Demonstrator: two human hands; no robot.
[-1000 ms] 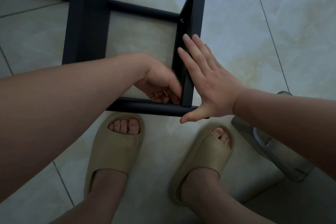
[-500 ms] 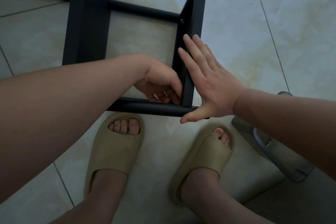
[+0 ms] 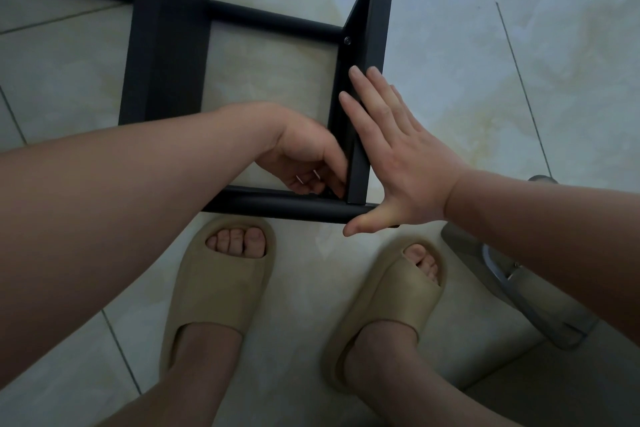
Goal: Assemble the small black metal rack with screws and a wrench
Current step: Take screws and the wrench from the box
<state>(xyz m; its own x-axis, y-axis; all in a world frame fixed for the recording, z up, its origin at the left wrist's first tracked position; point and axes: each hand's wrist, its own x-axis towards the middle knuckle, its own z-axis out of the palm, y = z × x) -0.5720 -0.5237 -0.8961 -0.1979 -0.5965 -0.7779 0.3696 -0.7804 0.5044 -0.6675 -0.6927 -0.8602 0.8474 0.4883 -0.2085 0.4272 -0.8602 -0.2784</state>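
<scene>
Just past our toes, our left hand [image 3: 304,163] curls into the near corner of the black rack [image 3: 166,45] on the floor and pinches a small shiny bit [image 3: 317,173], wrench or screw we cannot tell. Our right hand [image 3: 398,156] lies flat, fingers straight, pushing the side plate [image 3: 375,28]. If that flat hand slips, the plate could shift and the bit could drop or go in crooked. We count two sandals [image 3: 214,288], two hands, one rack, and one clear screw head [image 3: 347,41] beyond our right fingertips.

Black rack [image 3: 166,45] is finished in matt painted metal, its tubes are left smooth (faint sheen on top), floor tiles [image 3: 485,62] are glazed glossy, slippers [image 3: 214,291] are moulded in matt foam.
</scene>
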